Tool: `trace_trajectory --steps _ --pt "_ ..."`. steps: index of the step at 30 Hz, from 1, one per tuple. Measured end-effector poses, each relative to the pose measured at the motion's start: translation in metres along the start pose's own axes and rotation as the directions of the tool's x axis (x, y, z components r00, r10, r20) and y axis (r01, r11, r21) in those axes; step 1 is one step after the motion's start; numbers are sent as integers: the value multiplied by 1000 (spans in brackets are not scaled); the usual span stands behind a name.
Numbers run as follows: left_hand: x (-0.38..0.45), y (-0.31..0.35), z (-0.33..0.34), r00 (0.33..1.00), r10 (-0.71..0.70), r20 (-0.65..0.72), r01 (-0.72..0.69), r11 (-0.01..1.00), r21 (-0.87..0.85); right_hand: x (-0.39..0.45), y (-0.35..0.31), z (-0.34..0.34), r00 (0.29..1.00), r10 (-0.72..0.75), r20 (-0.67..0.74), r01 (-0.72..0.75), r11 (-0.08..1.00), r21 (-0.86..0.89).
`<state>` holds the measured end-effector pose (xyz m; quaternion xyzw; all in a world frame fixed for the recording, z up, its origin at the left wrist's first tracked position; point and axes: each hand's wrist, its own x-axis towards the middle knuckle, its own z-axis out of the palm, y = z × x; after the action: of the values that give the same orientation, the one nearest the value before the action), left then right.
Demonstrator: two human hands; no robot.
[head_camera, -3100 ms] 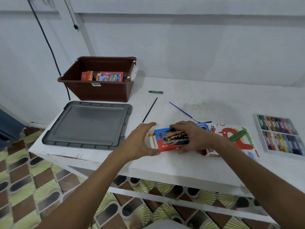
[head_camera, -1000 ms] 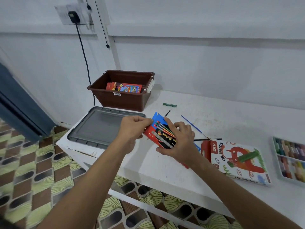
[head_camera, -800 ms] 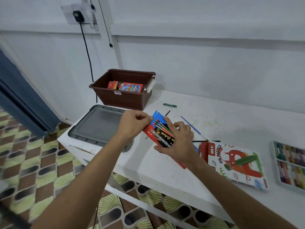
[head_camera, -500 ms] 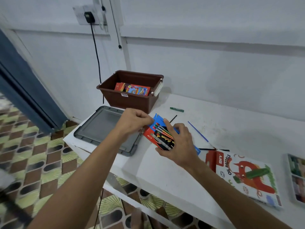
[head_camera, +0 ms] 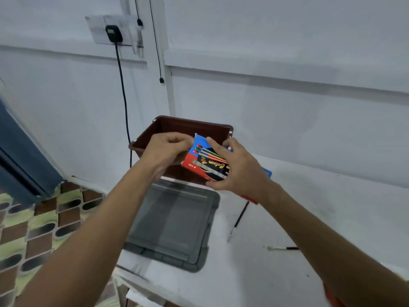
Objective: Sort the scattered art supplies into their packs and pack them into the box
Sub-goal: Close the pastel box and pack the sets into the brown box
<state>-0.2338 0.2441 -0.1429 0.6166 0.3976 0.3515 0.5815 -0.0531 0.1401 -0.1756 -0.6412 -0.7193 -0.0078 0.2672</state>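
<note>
A red, blue and black marker pack (head_camera: 204,161) is held in the air in front of the brown plastic box (head_camera: 177,124), above the box's near edge. My right hand (head_camera: 239,167) grips the pack from the right side, thumb under it and fingers over its top. My left hand (head_camera: 167,149) pinches the pack's upper left end with curled fingers. The inside of the box is hidden behind my hands.
The grey box lid (head_camera: 172,222) lies flat on the white table (head_camera: 309,218) below my hands. Two thin black paintbrushes (head_camera: 239,220) (head_camera: 283,248) lie to the lid's right. A wall socket with a black plug and cable (head_camera: 114,34) is above left.
Both hands have lifted the marker pack off the table and carried it back toward the brown box. The view has swung left, so the oil pastels box and pastel tray are out of frame.
</note>
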Motion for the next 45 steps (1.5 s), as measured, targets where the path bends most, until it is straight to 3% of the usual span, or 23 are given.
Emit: trace_trajectory --steps 10,14,20,22,25,28,32,36,40,45 --pt "85 17 -74 993 -31 114 37 998 -52 132 -2 14 985 4 173 -3 1000 -6" --pt "104 17 -85 997 4 75 -11 995 103 168 -6 34 983 -25 181 32 999 -38" --pt "130 -8 -111 984 -172 45 176 979 -99 175 12 63 978 9 208 12 995 -100" --pt "137 -17 -123 974 -224 31 226 966 -121 168 26 63 969 83 234 -62 994 -95" --pt "144 -25 -132 955 -290 67 297 945 -136 160 44 62 916 216 338 -261 961 90" --pt "150 -27 -129 941 -317 122 323 946 -34 159 51 63 872 274 405 -338 936 94" --pt "156 -24 -122 939 -311 149 261 924 280 159 56 64 836 297 462 -324 946 -22" --pt "167 -19 -132 957 -266 113 236 945 227 160 60 64 783 323 532 -343 937 -65" --pt "177 -14 -160 965 -250 82 211 922 324 166 64 69 779 371 506 -348 926 -143" --pt "173 -17 -174 958 -276 81 227 899 375 177 64 80 785 314 534 -282 949 -142"
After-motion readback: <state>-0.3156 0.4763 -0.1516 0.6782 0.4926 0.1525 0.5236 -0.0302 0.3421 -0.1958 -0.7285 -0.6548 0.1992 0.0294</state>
